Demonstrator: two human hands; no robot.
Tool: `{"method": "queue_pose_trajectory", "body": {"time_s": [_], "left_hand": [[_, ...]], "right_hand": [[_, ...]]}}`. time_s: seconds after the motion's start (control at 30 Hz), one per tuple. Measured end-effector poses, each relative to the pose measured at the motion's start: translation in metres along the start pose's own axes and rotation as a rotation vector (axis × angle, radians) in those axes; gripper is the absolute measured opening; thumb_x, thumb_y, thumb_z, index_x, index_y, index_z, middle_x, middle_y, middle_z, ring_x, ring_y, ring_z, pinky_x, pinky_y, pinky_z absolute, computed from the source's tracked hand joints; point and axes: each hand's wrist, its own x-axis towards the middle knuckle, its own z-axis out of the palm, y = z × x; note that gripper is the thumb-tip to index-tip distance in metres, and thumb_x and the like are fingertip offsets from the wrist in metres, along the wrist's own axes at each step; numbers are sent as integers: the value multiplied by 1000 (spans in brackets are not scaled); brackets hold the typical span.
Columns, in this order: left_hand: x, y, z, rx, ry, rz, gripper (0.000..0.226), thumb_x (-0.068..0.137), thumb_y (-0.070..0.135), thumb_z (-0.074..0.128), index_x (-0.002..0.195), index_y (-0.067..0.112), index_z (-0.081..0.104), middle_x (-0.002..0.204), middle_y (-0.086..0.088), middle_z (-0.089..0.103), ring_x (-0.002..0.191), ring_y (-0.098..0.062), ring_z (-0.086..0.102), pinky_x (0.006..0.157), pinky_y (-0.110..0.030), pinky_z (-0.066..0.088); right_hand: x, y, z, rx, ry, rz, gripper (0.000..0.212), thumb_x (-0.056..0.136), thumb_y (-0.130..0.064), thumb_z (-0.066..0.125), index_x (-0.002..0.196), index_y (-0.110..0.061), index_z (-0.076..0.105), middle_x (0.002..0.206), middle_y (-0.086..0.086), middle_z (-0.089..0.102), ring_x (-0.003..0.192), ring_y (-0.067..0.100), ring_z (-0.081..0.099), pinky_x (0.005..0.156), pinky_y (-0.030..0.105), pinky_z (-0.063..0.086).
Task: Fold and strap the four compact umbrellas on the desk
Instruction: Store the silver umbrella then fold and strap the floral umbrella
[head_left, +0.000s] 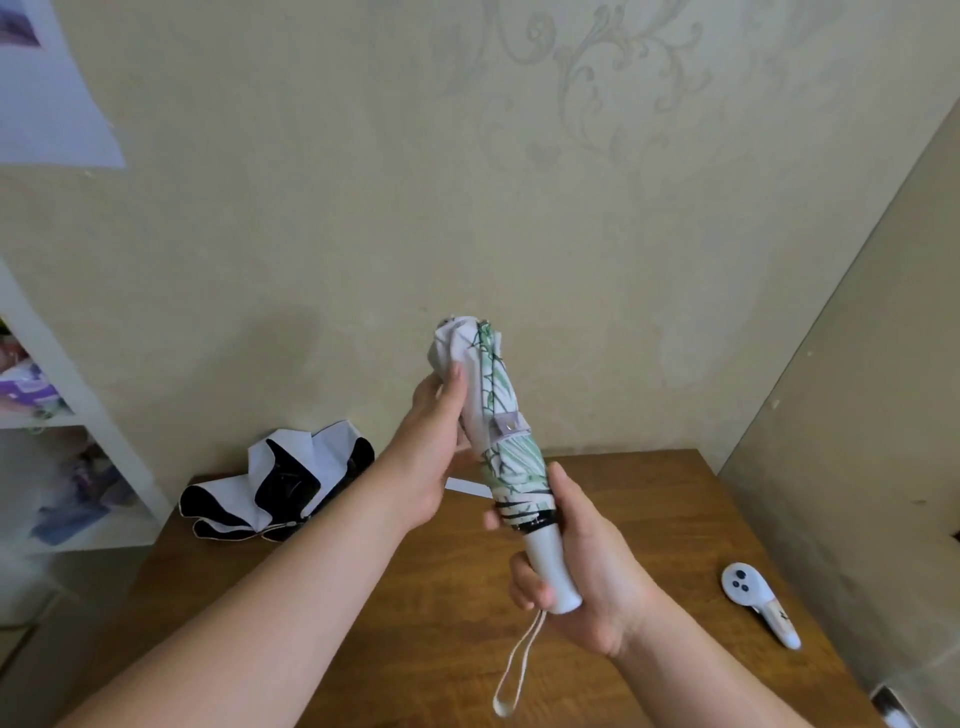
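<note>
My right hand (576, 561) grips the white handle of the bamboo-print umbrella (498, 415), held tilted above the surface (649, 519), while my left hand (431, 447) wraps its folded canopy; black-and-white umbrella (275, 483) lies unfolded left of my hands.

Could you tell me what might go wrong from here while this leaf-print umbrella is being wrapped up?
The left hand only pins the loose white fabric near the top of the leaf-print umbrella; if it slips, the folds could spring open. The strap looks closed over uneven folds, so the roll may bulge. The wrist loop dangling below the right hand could catch on the desk.
</note>
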Motion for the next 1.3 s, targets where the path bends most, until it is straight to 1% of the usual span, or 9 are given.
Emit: {"method": "queue_pose_trajectory", "body": {"time_s": [0.1, 0.2, 0.27, 0.37, 0.53, 0.67, 0.93, 1.07, 1.3], "left_hand": [[-16, -24, 1, 205, 219, 120, 38, 99, 63, 51, 112, 27, 56, 103, 6, 70, 97, -13, 67, 85, -35, 50], [-32, -44, 11, 319, 130, 237, 23, 104, 42, 57, 95, 22, 66, 81, 16, 69, 77, -1, 62, 73, -29, 47], [-33, -53, 16, 356, 62, 225, 16, 101, 37, 65, 95, 23, 70, 88, 11, 74, 84, -5, 68, 79, -31, 54], [-27, -55, 18, 354, 124, 158, 16, 95, 42, 72, 101, 28, 67, 95, 9, 75, 89, -4, 71, 85, -34, 58], [-27, -52, 17, 407, 40, 153, 19, 98, 44, 67, 102, 26, 73, 93, 14, 76, 88, -2, 70, 85, -29, 58], [-25, -49, 20, 269, -11, 52, 24, 105, 35, 59, 99, 15, 71, 73, 10, 64, 73, -8, 59, 76, -25, 49], [-21, -43, 30, 132, -6, 33, 24, 106, 23, 57, 84, 16, 63, 70, 6, 55, 67, -8, 54, 67, -21, 45], [-25, -47, 35, 105, 15, 73, 25, 106, 21, 58, 82, 18, 64, 65, 12, 57, 65, -6, 52, 61, -15, 45], [-30, -44, 33, 160, 17, 169, 26, 108, 24, 55, 88, 9, 63, 68, 5, 58, 66, -11, 52, 65, -21, 47]], "right_hand": [[5, 5, -5, -143, 176, -135, 51, 108, -56, 33, 119, -23, 70, 103, 25, 69, 38, 23, 43, 47, 30, 34], [11, 13, -3, -318, 334, -312, 46, 112, -50, 28, 114, -36, 72, 100, 24, 68, 44, 25, 46, 47, 31, 40], [16, 16, -1, -381, 399, -384, 40, 111, -48, 32, 121, -40, 69, 97, 17, 72, 47, 27, 49, 45, 30, 43], [22, 19, -5, -445, 497, -463, 32, 110, -43, 39, 133, -43, 62, 94, 8, 74, 49, 29, 50, 44, 33, 45], [26, 19, -15, -557, 602, -504, 32, 108, -43, 45, 138, -42, 54, 90, -3, 73, 52, 29, 54, 47, 39, 50], [28, 19, -12, -537, 570, -473, 30, 110, -43, 40, 127, -28, 60, 90, 1, 72, 50, 29, 50, 46, 39, 48], [29, 10, -10, -284, 470, -402, 38, 109, -43, 44, 115, -14, 68, 92, 21, 71, 45, 25, 47, 44, 29, 40], [30, 7, -10, -140, 409, -402, 43, 109, -40, 46, 110, -4, 68, 84, 16, 66, 45, 22, 46, 44, 29, 38], [24, 3, -15, -72, 264, -334, 45, 102, -49, 46, 111, -13, 72, 90, 16, 63, 41, 20, 39, 49, 32, 31]]}}
